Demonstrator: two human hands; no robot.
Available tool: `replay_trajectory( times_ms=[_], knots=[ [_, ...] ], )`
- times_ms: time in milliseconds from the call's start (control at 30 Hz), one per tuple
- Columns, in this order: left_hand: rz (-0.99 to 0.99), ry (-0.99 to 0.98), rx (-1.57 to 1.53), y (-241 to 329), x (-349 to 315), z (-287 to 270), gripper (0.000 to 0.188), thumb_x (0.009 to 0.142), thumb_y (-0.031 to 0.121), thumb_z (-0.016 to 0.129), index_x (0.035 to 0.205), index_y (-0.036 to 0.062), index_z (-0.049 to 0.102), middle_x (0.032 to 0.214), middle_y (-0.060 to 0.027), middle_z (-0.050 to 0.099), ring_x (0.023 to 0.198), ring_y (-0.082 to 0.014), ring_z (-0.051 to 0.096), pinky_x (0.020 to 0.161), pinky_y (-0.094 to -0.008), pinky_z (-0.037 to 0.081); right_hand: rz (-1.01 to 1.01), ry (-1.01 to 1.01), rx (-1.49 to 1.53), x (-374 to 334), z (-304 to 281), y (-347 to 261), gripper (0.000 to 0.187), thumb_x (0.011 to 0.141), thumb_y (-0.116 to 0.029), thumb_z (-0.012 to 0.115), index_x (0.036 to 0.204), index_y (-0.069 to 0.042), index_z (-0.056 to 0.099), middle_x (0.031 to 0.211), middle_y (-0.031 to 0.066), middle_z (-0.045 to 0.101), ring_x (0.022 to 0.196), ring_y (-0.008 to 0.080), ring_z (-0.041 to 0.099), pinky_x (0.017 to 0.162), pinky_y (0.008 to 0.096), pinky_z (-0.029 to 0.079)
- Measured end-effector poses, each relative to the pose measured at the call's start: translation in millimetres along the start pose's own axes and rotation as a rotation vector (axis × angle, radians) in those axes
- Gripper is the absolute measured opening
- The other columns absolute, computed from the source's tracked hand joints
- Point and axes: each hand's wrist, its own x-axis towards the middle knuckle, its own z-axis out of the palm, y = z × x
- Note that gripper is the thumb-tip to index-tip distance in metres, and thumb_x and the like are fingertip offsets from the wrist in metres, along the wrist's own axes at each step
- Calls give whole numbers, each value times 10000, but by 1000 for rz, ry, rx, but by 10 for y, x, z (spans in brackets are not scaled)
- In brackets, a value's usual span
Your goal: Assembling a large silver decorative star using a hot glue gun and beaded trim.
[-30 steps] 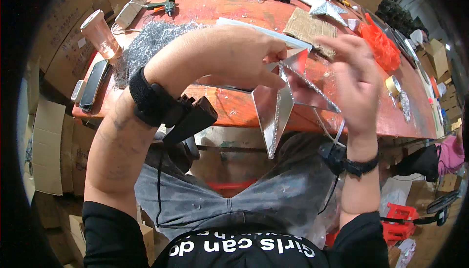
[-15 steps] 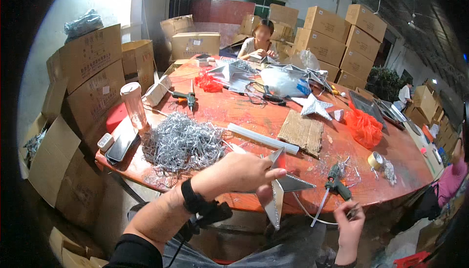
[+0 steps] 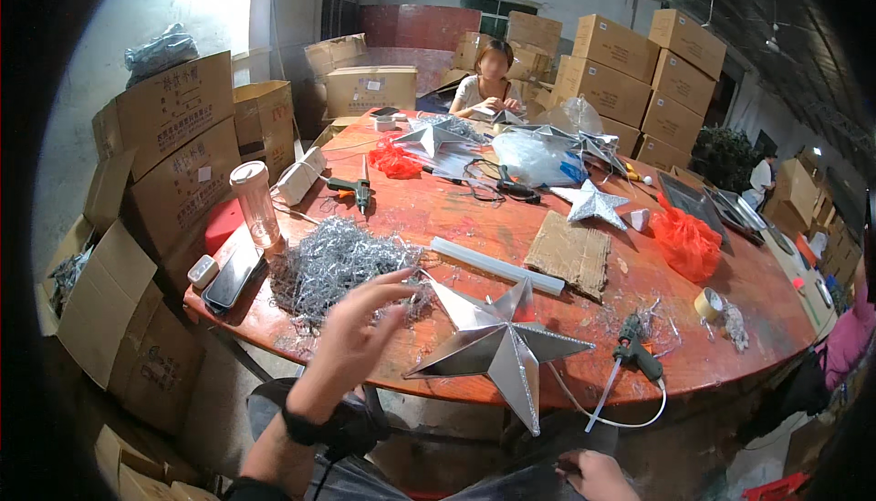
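Head view: a silver star (image 3: 506, 341) sits low in the middle of the frame, at the near edge of the red table (image 3: 739, 360). One of its points juts past the edge toward the lower border — presumably within easy reach there, with the tabletop seeming to bear most of it. The left hand (image 3: 351, 344), left of the star, is raised with fingers loosely spread; it appears to hold nothing, and its fingertips overlap the right side of a tinsel heap (image 3: 333, 264), so contact is hard to judge. At the bottom border, right of centre, the right hand (image 3: 598, 475) has its fingers curled; whether anything is pinched in them I cannot tell.

Right of the star lies a glue gun (image 3: 630, 350), a pale stick (image 3: 602, 398) reaching from it to the lower left and a white cord (image 3: 630, 424) looping below — probably parked there to suit the right hand. Beyond the star, clear rods (image 3: 497, 266) and a cardboard piece (image 3: 568, 253) lie flat, perhaps to leave the front edge free.
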Motion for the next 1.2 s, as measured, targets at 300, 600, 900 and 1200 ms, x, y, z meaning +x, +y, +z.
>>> replay_trajectory(
  times_ms=[300, 600, 900, 1200],
  knots=[
    [-26, 352, 654, -628, -1537, -856, 62, 859, 46, 591, 805, 17, 591, 882, -132, 600, 868, -318, 562, 816, -406, 449, -66, 137, -485, 88, 590, 1041, 204, 810, -174, 668, 942, -26, 620, 710, 173, 579, 680, 360, 615, 599, 452, 487],
    [-207, 28, 584, -979, -1754, -333, 41, 806, 74, 664, 772, 62, 642, 866, -86, 638, 902, -294, 586, 841, -410, 429, -286, 218, -404, 135, 325, 782, 185, 803, -107, 645, 953, -8, 601, 606, 123, 516, 491, 332, 523, 454, 433, 398],
    [-291, -27, 651, -1199, -1849, -246, 66, 757, 101, 684, 794, 54, 656, 896, -113, 653, 900, -320, 593, 853, -435, 425, -298, 316, -627, 67, 619, 1308, 190, 868, -103, 634, 1017, 7, 590, 657, 143, 514, 550, 320, 541, 475, 401, 413],
    [-245, -46, 740, -1276, -1785, -222, 120, 709, 159, 737, 756, 75, 665, 822, -91, 656, 821, -295, 610, 811, -431, 427, -231, 178, -636, 173, 867, 1799, 246, 830, -215, 712, 995, -64, 611, 753, 139, 612, 629, 323, 595, 548, 441, 457]
  ],
)
